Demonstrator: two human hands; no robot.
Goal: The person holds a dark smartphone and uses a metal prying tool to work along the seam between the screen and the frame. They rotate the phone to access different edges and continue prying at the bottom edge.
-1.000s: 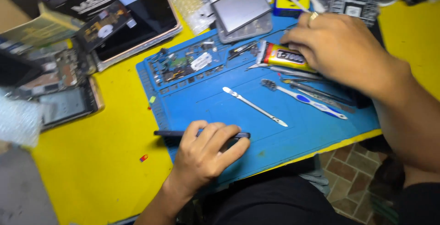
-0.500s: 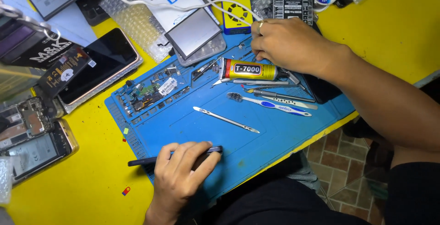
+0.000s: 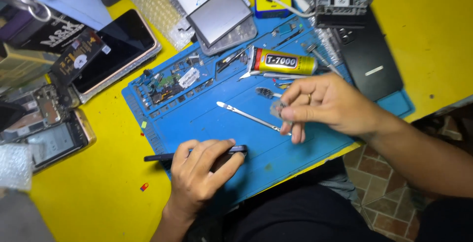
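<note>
While left hand lay on blue mat near its front edge, fingers were curled down over thin dark phone frame, pinning it flat; one end jutted past mat's left edge onto yellow worktop. Right hand hovered over mat's right half, fingertips pinched shut on small greyish part. Metal spudger lay just beside it. Middle of mat was open between hands. Glue tube and loose tools crowded mat's far edge.
</note>
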